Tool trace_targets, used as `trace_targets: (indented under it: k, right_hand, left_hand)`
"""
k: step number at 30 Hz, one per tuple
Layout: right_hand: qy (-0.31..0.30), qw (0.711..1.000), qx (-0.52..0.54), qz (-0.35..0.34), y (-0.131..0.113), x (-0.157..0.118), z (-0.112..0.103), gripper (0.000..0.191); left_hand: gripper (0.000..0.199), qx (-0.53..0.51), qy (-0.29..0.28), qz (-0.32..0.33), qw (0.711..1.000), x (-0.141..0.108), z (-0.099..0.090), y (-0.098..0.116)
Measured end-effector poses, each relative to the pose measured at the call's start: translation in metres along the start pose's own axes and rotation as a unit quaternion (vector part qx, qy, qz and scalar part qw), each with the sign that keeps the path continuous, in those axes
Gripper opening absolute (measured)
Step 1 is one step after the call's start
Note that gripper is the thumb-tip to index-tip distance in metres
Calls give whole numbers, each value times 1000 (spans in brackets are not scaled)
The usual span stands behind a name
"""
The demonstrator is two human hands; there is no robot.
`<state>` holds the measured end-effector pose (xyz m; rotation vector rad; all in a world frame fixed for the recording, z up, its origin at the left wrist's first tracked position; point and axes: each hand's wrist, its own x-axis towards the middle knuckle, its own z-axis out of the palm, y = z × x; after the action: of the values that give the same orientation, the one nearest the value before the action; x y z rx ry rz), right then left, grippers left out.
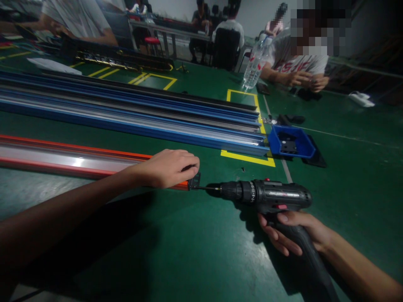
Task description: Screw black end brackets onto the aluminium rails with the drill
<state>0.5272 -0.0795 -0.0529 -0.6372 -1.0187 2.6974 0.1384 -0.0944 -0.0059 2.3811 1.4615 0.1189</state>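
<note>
An orange rail point(103, 165) with a pale inner face runs in from the left edge. My left hand point(171, 167) is wrapped over its right end, fingers curled down onto it. A small black end piece point(194, 181) shows at that end, just beyond my fingers. In my right hand point(292, 235) is a black power drill point(277, 195), gripped round its handle and lying sideways. Its long thin bit point(206, 188) points left and reaches the black end piece; whether it sits in a screw is too small to tell.
Several blue and black rails point(157, 119) lie behind the orange one. A blue bin point(292, 142) with black parts stands at their right end. Farther back are a plastic bottle point(253, 65) and a person's hands point(307, 79).
</note>
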Motion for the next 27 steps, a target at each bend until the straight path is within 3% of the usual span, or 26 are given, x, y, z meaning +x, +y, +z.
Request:
trace_targets:
  k: [27]
  right_hand:
    - [-4,1000,1,3,-1,0,0,31]
  left_hand:
    - [35,1,4,1,1000,0,0,0]
